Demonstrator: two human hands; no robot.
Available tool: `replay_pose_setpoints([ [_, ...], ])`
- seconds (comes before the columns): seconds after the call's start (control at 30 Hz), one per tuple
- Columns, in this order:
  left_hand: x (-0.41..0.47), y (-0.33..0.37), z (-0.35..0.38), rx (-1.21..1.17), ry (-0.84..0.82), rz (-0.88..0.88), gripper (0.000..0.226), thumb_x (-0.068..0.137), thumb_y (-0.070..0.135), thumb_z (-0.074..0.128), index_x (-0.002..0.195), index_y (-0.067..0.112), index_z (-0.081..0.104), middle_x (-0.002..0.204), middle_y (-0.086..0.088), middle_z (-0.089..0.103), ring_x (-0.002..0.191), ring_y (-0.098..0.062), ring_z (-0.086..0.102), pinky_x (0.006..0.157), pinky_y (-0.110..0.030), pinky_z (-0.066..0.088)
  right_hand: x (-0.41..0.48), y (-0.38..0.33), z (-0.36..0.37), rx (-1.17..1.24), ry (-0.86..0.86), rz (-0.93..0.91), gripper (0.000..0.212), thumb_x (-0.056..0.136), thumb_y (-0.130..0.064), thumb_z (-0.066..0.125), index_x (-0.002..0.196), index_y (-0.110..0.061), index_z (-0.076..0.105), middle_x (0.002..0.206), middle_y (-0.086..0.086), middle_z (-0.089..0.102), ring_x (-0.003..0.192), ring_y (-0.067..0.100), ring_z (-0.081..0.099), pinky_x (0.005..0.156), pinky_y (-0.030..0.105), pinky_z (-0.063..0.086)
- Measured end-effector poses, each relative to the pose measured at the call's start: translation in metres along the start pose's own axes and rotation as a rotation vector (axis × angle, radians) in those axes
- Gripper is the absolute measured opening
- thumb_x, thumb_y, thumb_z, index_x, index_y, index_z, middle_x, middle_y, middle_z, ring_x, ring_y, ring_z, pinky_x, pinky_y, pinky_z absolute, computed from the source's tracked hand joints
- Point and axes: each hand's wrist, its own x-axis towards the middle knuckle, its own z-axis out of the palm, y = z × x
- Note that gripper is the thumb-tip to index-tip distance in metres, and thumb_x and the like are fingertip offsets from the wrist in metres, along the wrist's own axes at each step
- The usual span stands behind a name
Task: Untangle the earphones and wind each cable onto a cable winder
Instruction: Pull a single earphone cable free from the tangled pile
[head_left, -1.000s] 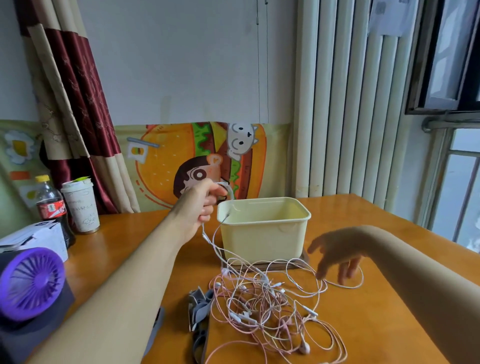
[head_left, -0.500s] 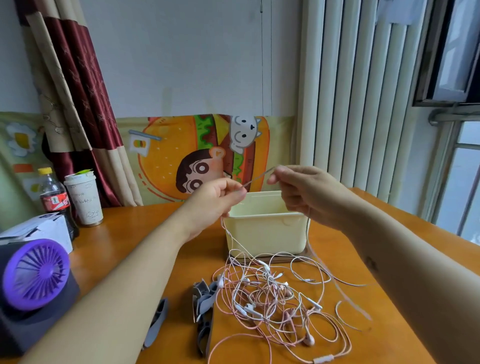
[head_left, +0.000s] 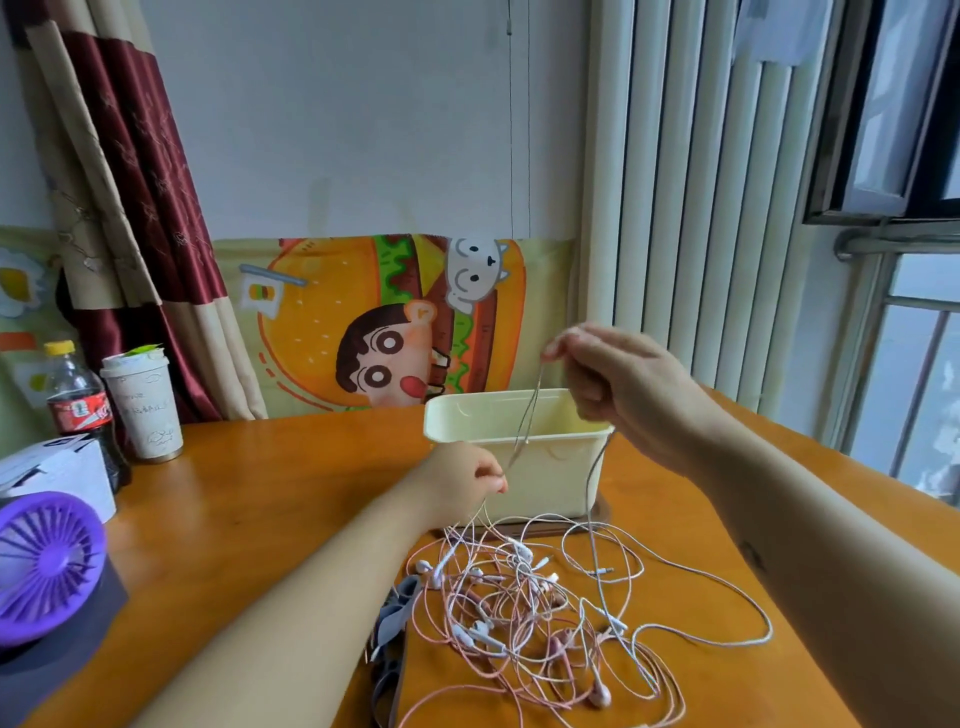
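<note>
A tangle of pink and white earphones (head_left: 524, 608) lies on the wooden table (head_left: 260, 499) in front of a pale yellow plastic box (head_left: 540, 483). My right hand (head_left: 623, 384) is raised above the box and pinches a thin cable (head_left: 527, 415) that runs down to my left hand (head_left: 462, 480). My left hand pinches the same cable low, just above the tangle. Another strand hangs from my right hand down into the pile. Grey cable winders (head_left: 392, 634) lie at the tangle's left edge, partly under the cables.
At the left stand a purple fan (head_left: 44, 566), a white box (head_left: 62, 475), a cola bottle (head_left: 80, 410) and a paper cup (head_left: 143, 405). A cartoon burger poster (head_left: 374, 322) and a curtain (head_left: 130, 208) back the table. A radiator and window lie right.
My left hand has dropped from box-rim height to just above the tangle. My right hand rose from the table, took the cable and now holds it high, stretching it between both hands.
</note>
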Motion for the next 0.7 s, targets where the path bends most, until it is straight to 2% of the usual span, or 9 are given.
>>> replay_pose_setpoints([
  [0.07, 0.008, 0.003, 0.006, -0.032, 0.106, -0.021, 0.018, 0.098, 0.016, 0.054, 0.092, 0.011, 0.069, 0.066, 0.0, 0.061, 0.06, -0.011, 0.055, 0.058, -0.023, 0.044, -0.007, 0.001, -0.001, -0.138, -0.111, 0.099, 0.024, 0.098, -0.02, 0.045, 0.095, -0.005, 0.064, 0.057, -0.002, 0.042, 0.052, 0.009, 0.035, 0.048, 0.019, 0.03],
  [0.17, 0.015, 0.015, 0.008, -0.239, 0.404, -0.109, 0.018, 0.1, 0.019, 0.05, 0.095, 0.013, 0.066, 0.072, 0.001, 0.065, 0.06, -0.006, 0.06, 0.065, -0.026, 0.053, -0.012, 0.0, -0.011, -0.213, -0.207, 0.206, 0.016, 0.091, -0.014, 0.056, 0.098, -0.005, 0.067, 0.062, 0.002, 0.051, 0.055, 0.012, 0.044, 0.05, 0.021, 0.038],
  [0.27, 0.016, 0.031, 0.001, -0.325, 0.667, -0.032, 0.019, 0.102, 0.019, 0.046, 0.1, 0.016, 0.064, 0.083, 0.009, 0.065, 0.056, -0.001, 0.061, 0.059, -0.019, 0.052, -0.016, -0.002, -0.027, -0.322, -0.266, 0.282, 0.013, 0.093, -0.007, 0.055, 0.092, -0.01, 0.068, 0.064, 0.001, 0.058, 0.057, 0.015, 0.045, 0.05, 0.022, 0.038],
  [0.33, 0.012, 0.041, -0.004, -0.361, 0.767, 0.035, 0.02, 0.103, 0.018, 0.043, 0.1, 0.017, 0.063, 0.08, 0.012, 0.063, 0.055, 0.004, 0.059, 0.051, -0.01, 0.046, -0.019, -0.005, -0.036, -0.396, -0.328, 0.334, 0.01, 0.091, -0.011, 0.059, 0.093, -0.01, 0.069, 0.064, -0.002, 0.06, 0.054, 0.013, 0.045, 0.048, 0.021, 0.037],
  [0.4, 0.011, 0.043, -0.007, -0.293, 0.711, 0.068, 0.022, 0.102, 0.015, 0.043, 0.094, 0.017, 0.063, 0.069, 0.013, 0.059, 0.053, 0.007, 0.055, 0.047, -0.01, 0.039, -0.021, -0.007, -0.042, -0.458, -0.345, 0.372, 0.012, 0.089, -0.015, 0.062, 0.094, -0.007, 0.069, 0.063, -0.002, 0.06, 0.052, 0.011, 0.045, 0.047, 0.019, 0.036],
  [0.5, 0.014, 0.039, -0.01, -0.182, 0.456, 0.045, 0.021, 0.101, 0.019, 0.045, 0.095, 0.02, 0.064, 0.059, 0.007, 0.058, 0.046, -0.001, 0.048, 0.05, -0.022, 0.038, -0.02, -0.005, -0.047, -0.568, -0.322, 0.412, 0.014, 0.088, -0.02, 0.064, 0.089, -0.008, 0.07, 0.063, -0.002, 0.063, 0.052, 0.01, 0.049, 0.048, 0.019, 0.039],
  [0.57, 0.016, 0.033, -0.017, -0.25, 0.472, 0.022, 0.02, 0.101, 0.021, 0.045, 0.095, 0.02, 0.065, 0.062, 0.006, 0.06, 0.051, -0.008, 0.048, 0.053, -0.024, 0.039, -0.02, -0.002, -0.047, -0.635, -0.318, 0.446, 0.012, 0.088, -0.022, 0.065, 0.084, -0.011, 0.069, 0.062, -0.003, 0.065, 0.051, 0.008, 0.051, 0.051, 0.019, 0.042],
  [0.67, 0.014, 0.031, -0.019, -0.206, 0.376, 0.011, 0.018, 0.101, 0.021, 0.048, 0.093, 0.021, 0.064, 0.066, 0.006, 0.063, 0.052, -0.009, 0.049, 0.053, -0.022, 0.042, -0.019, 0.004, -0.046, -0.768, -0.317, 0.473, 0.015, 0.088, -0.028, 0.064, 0.078, -0.017, 0.069, 0.062, -0.006, 0.067, 0.05, 0.005, 0.053, 0.058, 0.021, 0.047],
  [0.7, 0.014, 0.029, -0.019, -0.212, 0.42, 0.004, 0.018, 0.1, 0.022, 0.048, 0.09, 0.024, 0.063, 0.066, 0.005, 0.062, 0.053, -0.009, 0.05, 0.053, -0.022, 0.041, -0.019, 0.007, -0.046, -0.839, -0.323, 0.476, 0.018, 0.088, -0.031, 0.064, 0.077, -0.018, 0.069, 0.062, -0.007, 0.068, 0.051, 0.004, 0.054, 0.061, 0.023, 0.048],
])
